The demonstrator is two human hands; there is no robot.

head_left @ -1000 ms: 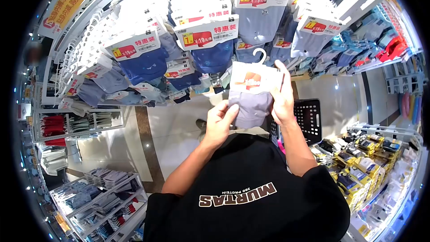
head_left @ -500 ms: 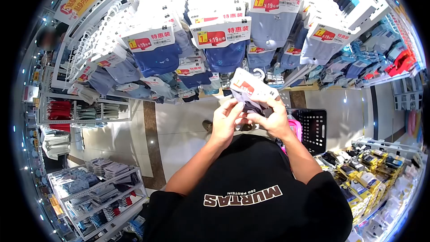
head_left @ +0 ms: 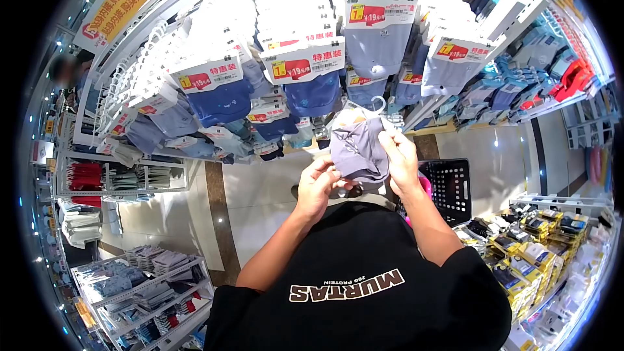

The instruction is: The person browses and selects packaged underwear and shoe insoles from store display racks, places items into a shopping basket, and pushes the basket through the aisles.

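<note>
A pair of grey-purple underpants (head_left: 361, 151) hangs spread out in front of my chest, between my two hands. My left hand (head_left: 316, 185) pinches its lower left edge between thumb and fingers. On the other side, my right hand (head_left: 400, 158) grips the upper right edge, near the white plastic hanger hook (head_left: 376, 105). The printed card at the top of the underpants is mostly covered by the fabric. Just beyond my hands, rows of carded underpants (head_left: 313, 95) in blue and grey hang from the rack.
A black shopping basket (head_left: 447, 188) with a pink part stands on the floor by my right side. Packaged goods in yellow (head_left: 533, 263) fill a shelf at the lower right. Folded clothes lie on a white rack (head_left: 153, 292) at the lower left.
The underpants were bunched under the card and are now opened out, their fabric facing me and covering the card. My right hand has shifted to the edge beside the hook.
</note>
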